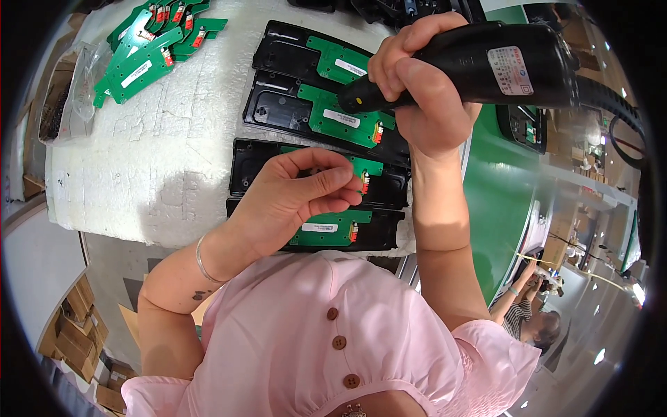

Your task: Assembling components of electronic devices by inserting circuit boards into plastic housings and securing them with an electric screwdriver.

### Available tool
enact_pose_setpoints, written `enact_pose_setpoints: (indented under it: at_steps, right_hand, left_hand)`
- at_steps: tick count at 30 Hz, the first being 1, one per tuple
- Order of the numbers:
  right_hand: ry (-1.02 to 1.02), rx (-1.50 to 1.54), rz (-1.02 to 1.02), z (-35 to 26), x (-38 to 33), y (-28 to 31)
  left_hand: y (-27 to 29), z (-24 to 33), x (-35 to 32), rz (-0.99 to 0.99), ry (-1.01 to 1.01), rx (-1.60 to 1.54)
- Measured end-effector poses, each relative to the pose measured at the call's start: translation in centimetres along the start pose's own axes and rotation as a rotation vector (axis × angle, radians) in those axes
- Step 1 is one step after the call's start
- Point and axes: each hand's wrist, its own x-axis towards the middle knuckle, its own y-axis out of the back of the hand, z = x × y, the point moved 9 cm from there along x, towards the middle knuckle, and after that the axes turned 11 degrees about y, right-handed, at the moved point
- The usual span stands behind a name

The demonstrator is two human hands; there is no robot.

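My right hand (432,94) is wrapped around a black electric screwdriver (479,52), its nose pointing left and down over a green circuit board (321,124). That board sits in a black plastic housing (267,104), the second from the back in a row. Whether the tip touches a screw is hidden. Nearer to me, my left hand (288,194) is closed in a pinch above another housing (243,167) with its own board. Anything between those fingertips is too small to make out. Similar housings with boards lie at the back (288,45) and front (379,236).
A white foam slab (153,181) lies under the housings. Loose green boards (149,62) are piled at the back left, beside a clear plastic bag (80,90). The screwdriver's cable (608,97) runs off right. Another person (531,316) works at the far right.
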Motion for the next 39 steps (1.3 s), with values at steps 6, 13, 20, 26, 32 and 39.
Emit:
enact_pose_setpoints:
  at_steps: [6, 13, 20, 26, 32, 39]
  right_hand:
    - [0.101, 0.007, 0.042, -2.9, -0.1, -0.3]
    - [0.140, 0.269, -0.038, -10.5, -1.0, -1.2]
    - [0.104, 0.180, -0.110, -10.5, -1.5, -1.5]
    - [0.209, 0.121, -0.044, -8.8, -1.2, -1.0]
    - [0.070, 0.061, 0.194, -0.7, 0.3, 3.4]
    - [-0.013, 0.017, 0.265, 0.3, 0.7, 3.2]
  left_hand:
    - [1.0, 0.2, 0.3, -0.048, -0.040, -0.155]
    - [0.7, 0.4, 1.0, -0.144, -0.046, -0.383]
    - [-0.3, -0.1, 1.5, -0.227, -0.005, -0.435]
    - [-3.6, -0.5, 0.6, -0.179, 0.084, -0.445]
    - [-1.9, -0.5, 0.6, -0.160, 0.045, -0.188]
    - [-1.4, -0.7, 0.3, -0.169, 0.011, -0.066]
